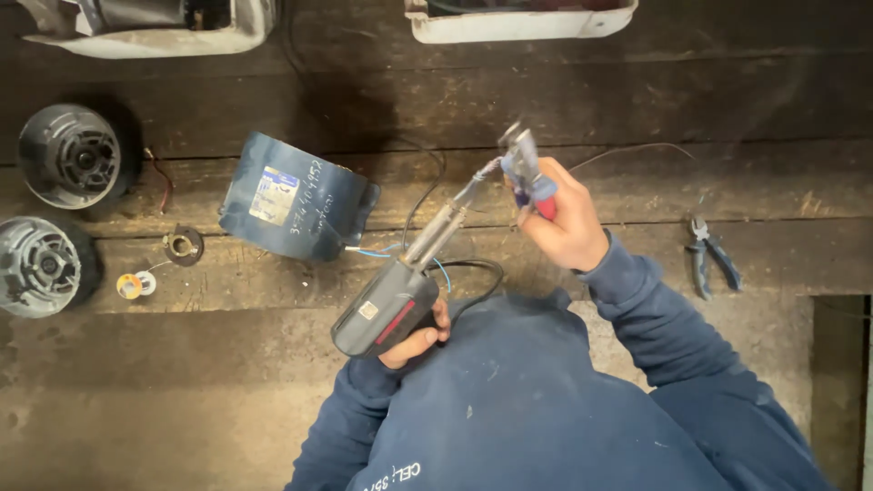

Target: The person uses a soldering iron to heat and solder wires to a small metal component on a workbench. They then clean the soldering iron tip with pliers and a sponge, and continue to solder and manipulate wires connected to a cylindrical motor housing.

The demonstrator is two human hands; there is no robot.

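My left hand (418, 341) grips a dark grey soldering gun (386, 309) with a red stripe; its metal barrel points up and right. The barrel's tip meets thin wires pinched in the jaws of small pliers (526, 177) with red and blue handles. My right hand (568, 223) is closed on those pliers, raised above the wooden bench. A black cord (473, 277) loops from the gun. Blue and black wires (400, 245) run left to a dark blue motor housing (296, 195) that lies on the bench.
Two grey round motor end covers (68, 155) (41, 265) sit at the left. A small solder spool (132, 285) and a ring part (184, 245) lie near them. Blue-handled pliers (711, 259) rest at the right. Two white casings (518, 23) (145, 27) stand along the far edge.
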